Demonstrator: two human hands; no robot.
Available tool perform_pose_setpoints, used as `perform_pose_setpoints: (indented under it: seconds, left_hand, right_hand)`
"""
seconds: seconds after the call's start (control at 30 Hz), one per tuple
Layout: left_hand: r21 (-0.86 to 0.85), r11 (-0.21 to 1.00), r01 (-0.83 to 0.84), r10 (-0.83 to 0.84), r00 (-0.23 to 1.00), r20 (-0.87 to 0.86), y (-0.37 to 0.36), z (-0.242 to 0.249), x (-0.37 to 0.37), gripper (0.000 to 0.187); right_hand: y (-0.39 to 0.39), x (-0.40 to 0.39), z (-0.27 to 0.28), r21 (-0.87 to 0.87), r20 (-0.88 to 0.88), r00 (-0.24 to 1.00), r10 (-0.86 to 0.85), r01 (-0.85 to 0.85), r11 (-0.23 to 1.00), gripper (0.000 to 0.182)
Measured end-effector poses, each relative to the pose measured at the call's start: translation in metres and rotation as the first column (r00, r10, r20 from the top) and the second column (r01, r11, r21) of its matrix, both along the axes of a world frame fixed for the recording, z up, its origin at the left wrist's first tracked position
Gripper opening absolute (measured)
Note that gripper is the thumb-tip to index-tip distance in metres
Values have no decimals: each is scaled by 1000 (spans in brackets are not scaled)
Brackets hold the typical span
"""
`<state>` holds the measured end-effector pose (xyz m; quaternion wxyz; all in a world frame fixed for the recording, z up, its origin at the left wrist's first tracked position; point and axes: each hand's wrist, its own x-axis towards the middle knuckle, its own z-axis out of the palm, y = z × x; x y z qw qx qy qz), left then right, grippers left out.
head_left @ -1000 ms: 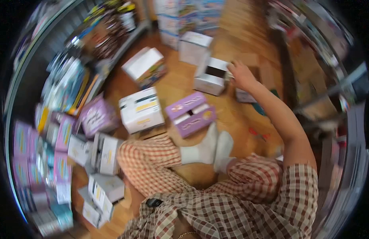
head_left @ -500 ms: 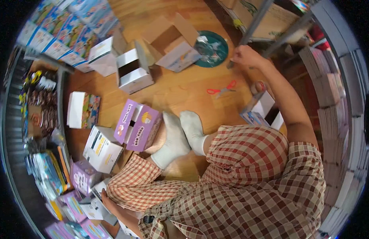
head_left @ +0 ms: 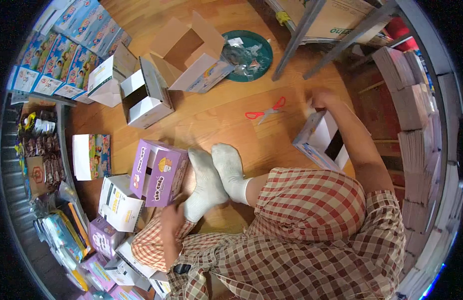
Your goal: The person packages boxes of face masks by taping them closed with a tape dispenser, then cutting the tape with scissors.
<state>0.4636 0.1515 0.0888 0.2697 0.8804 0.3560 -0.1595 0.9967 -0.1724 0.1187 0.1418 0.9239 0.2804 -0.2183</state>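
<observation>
Cardboard carton [head_left: 322, 141]: we find it tilted on the wooden floor [head_left: 226, 112], just beside our right knee, its open top facing up.
Right hand [head_left: 322, 98]: we have it at the carton's far top edge, fingers bent over the rim; grip partly hidden.
Left hand [head_left: 172, 216]: low by our left shin, touching the purple box [head_left: 158, 172]; fingers blurred, so we cannot tell wide or closed.
Handling: we judge the carton light, thin-walled and easily dented; best held by both side walls, not by a flap.
Nearby: red scissors [head_left: 264, 112] lie apart on the floor.
</observation>
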Motion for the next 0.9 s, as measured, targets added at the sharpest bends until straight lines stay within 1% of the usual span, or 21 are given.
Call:
perform_pose_setpoints:
  seconds: [0.03,0.07,0.1,0.13,0.17,0.2,0.27,0.3,0.37,0.43,0.47,0.5,0.53,0.57,0.63,0.67,0.7,0.73,0.8,0.83,0.9]
  left_hand:
    - [-107,994,13,-18,999,-44,-14,11,19,39]
    - [-97,995,0,-4,999,-46,-22,3,21,39]
    - [-9,998,65,-65,997,30,-30,-15,23,38]
    - [84,989,124,-132,986,102,-37,-24,25,37]
    - [93,990,110,-120,987,108,-42,-21,30,37]
    - [95,988,118,-127,987,95,-43,-19,34,37]
    - [59,994,97,-99,994,34,-46,-11,41,38]
    - [71,993,91,-94,995,43,-48,-9,42,38]
    - [31,993,112,-115,988,100,-49,-6,43,41]
    - [-8,995,95,-94,991,92,-47,-1,44,43]
    - [-29,992,127,-122,983,137,-46,1,42,43]
    - [-49,986,159,-148,972,180,-47,6,43,43]
    - [-109,983,144,-109,955,277,-48,17,46,39]
    - [-102,987,127,-90,948,305,-47,20,51,39]
    - [-281,944,174,3,847,532,-42,29,59,38]
    - [-338,920,198,26,830,558,-38,64,71,36]
    - [-330,925,189,37,818,574,-31,79,81,36]
    - [-323,925,200,62,759,648,-23,90,88,36]
    - [-291,939,183,122,616,778,-14,130,102,37]
    - [-266,952,151,151,527,837,-12,157,109,37]
    - [-204,970,130,156,309,938,-6,189,121,38]
  right_hand:
    - [-1,1,-21,-72,-16,999,35,-36,997,28]
    - [-3,3,-41,-145,-31,997,69,-73,987,29]
    - [-3,4,-61,-136,-28,996,85,-88,987,29]
    - [-5,6,-80,-159,36,999,-7,13,987,28]
    - [-7,8,-94,-175,101,990,-101,117,978,28]
    - [-14,9,-103,-164,108,990,-92,109,980,28]
    - [-27,11,-111,63,119,978,-172,166,984,30]
    - [-26,11,-110,75,127,978,-168,160,984,30]
    - [-19,4,-95,-31,93,990,-103,107,994,32]
    - [-3,-18,-72,336,-4,988,-157,149,930,31]
    - [13,-26,-50,398,-54,992,-118,129,908,28]
    - [35,-37,-19,449,-194,972,-136,211,868,26]
    - [57,-47,12,480,-331,931,-151,304,823,23]
    - [77,-53,38,451,-549,811,-201,490,746,20]
    - [111,-62,83,625,-673,737,67,517,584,15]
    - [129,-72,110,683,-696,688,207,544,488,13]
    - [145,-87,137,716,-683,677,274,547,434,14]
    - [161,-104,165,743,-666,663,341,551,380,14]
    - [186,-133,205,746,-612,529,588,632,208,22]
    - [196,-144,217,759,-599,524,605,612,222,22]
    - [211,-169,235,703,-590,381,712,677,220,20]
